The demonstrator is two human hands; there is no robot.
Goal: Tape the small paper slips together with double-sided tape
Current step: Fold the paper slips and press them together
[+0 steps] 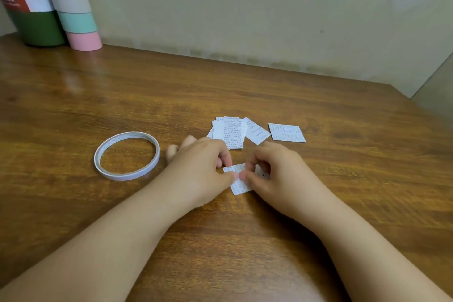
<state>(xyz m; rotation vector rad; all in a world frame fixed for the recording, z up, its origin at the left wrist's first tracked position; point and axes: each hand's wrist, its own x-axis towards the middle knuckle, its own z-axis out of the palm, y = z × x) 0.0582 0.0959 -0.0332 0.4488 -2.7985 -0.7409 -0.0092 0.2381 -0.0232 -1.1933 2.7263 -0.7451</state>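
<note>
A small printed paper slip (pixel 239 182) lies on the wooden table (pixel 318 191) between my hands. My left hand (pixel 203 169) pinches its left edge with thumb and forefinger. My right hand (pixel 274 171) has curled fingers pinching at the slip's right side, hiding part of it. Just behind my hands sits a loose pile of printed slips (pixel 230 131), with one more slip (pixel 286 132) lying apart to the right. A roll of double-sided tape (pixel 127 155) lies flat on the table to the left of my left hand, apart from it.
A green cylinder (pixel 31 7) and a striped pastel tube (pixel 73 5) stand at the far left corner against the wall. The table's right edge (pixel 421 115) runs diagonally at the right.
</note>
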